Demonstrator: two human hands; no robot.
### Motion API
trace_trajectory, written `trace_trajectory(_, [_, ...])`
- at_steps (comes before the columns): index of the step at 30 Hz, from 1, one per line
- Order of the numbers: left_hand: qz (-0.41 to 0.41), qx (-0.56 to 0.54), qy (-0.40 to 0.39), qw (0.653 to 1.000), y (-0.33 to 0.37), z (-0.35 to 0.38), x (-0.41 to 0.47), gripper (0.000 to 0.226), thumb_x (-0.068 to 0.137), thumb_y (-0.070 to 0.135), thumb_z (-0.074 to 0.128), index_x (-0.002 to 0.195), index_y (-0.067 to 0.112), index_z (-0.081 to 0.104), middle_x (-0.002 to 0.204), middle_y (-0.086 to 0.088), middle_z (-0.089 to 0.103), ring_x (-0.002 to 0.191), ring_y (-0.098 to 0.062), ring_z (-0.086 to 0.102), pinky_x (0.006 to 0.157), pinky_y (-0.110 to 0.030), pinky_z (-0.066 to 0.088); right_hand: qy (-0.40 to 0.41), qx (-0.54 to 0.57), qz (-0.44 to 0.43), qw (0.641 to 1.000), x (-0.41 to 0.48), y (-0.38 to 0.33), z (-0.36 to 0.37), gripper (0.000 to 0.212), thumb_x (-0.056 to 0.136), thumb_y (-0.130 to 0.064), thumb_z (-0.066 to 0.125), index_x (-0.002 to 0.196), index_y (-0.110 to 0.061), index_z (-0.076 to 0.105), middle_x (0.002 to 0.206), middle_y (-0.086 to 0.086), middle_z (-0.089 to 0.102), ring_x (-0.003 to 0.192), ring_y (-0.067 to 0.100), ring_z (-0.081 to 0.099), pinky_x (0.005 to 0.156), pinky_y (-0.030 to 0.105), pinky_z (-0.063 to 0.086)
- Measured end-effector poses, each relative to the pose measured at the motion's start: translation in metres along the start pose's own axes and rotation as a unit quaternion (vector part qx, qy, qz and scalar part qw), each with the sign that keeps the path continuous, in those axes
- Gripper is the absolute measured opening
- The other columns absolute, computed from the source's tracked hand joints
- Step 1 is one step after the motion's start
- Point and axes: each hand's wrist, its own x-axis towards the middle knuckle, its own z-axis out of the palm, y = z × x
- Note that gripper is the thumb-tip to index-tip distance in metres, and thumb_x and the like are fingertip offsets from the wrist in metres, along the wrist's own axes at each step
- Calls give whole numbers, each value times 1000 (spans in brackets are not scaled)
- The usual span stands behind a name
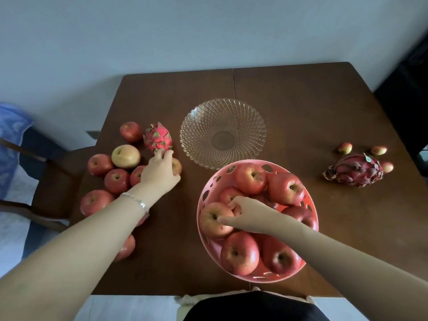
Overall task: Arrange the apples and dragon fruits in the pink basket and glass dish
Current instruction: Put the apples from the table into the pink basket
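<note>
**Hand state.** My right hand (249,215) was inside the pink basket (204,195). Its thumb and curled fingers (233,205) gripped the basket apple (209,224) that lay against the left wall. My left hand (159,171) lay over a loose apple (177,166) on the tabletop (289,100), with curved fingertips reaching the base of the pink dragon fruit (157,137). I could not tell which of the two it was closing on.

**Location.** The glass dish (208,117) stood behind the basket and held nothing. More apples (117,180) lay to the left. A dark dragon fruit (354,170) lay well apart on the right.

**Handling, as judged.**
- Apples: these looked firm, smooth-skinned and fairly heavy. A wrap around the widest part was advisable, not a pinch at the stem. A dropped apple would probably bruise.
- Dragon fruits: the skin looked softer and the scales pliable. The hold belonged on the body, as scales would likely bend or tear.
- Dish: this was hard and breakable, so fruit should be lowered onto it and never released above it.
- Basket: it was nearly full, and piled apples could roll when one was shifted.
</note>
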Motion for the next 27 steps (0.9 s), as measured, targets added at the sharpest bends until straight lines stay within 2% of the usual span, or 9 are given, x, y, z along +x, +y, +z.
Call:
trace_trajectory(3, [-35,76,-69,994,-10,12,23,71,79,32,68,138,19,30,141,-15,35,124,-37,44,95,-44,43,-5,12,5,1000,0,0,-2,57,78,-58,58,120,-21,51,104,-3,62,95,17,59,84,36,48])
trace_trajectory(6, [-46,98,-69,992,-11,20,29,72,78,36,70,137,23,32,132,-16,43,120,-36,46,92,-42,43,-11,22,13,1000,1,2,-1,57,76,-59,58,119,-22,51,105,-3,63,96,16,60,86,37,49])
trace_trajectory(9, [-54,79,-6,995,-7,17,27,72,73,37,74,134,23,38,127,-15,46,115,-36,46,90,-41,43,-13,23,16,1000,4,3,0,61,71,-63,58,118,-24,51,106,-4,63,96,16,60,87,40,50])
trace_trajectory(11, [-64,12,72,995,-1,8,16,74,69,36,76,133,23,41,122,-17,47,111,-37,46,87,-43,43,-15,21,17,1000,5,4,0,60,72,-62,57,118,-24,51,108,-4,63,98,17,60,88,41,50])
trace_trajectory(14, [6,-113,165,980,13,-10,-12,71,64,31,79,127,24,45,117,-13,50,108,-33,48,86,-40,43,-7,30,13,999,4,5,4,58,74,-61,58,119,-24,51,109,-5,64,98,16,61,87,40,50])
trace_trajectory(18, [115,-221,73,966,45,-25,-50,73,62,30,81,126,31,46,116,8,50,106,-9,47,92,-24,36,9,67,18,998,1,8,8,56,73,-60,60,119,-28,51,104,-8,64,92,14,61,85,36,51])
trace_trajectory(20, [158,-208,17,965,58,-16,-59,74,60,30,81,126,33,47,121,7,53,112,-11,50,96,-26,40,13,71,16,997,0,7,9,53,73,-60,60,114,-27,53,102,-8,64,90,14,61,83,36,51])
trace_trajectory(23, [174,-166,-66,968,74,0,-61,75,61,29,79,128,36,45,127,6,53,118,-16,51,98,-35,43,26,62,4,998,-1,5,11,34,74,-59,59,87,-28,53,94,-6,66,86,17,62,80,37,51])
trace_trajectory(27, [170,-152,-83,970,84,10,-55,72,63,23,75,127,34,45,129,3,51,118,-19,50,96,-39,45,58,27,-30,998,-8,10,2,27,74,-53,59,79,-27,59,87,-8,67,83,14,62,78,37,52])
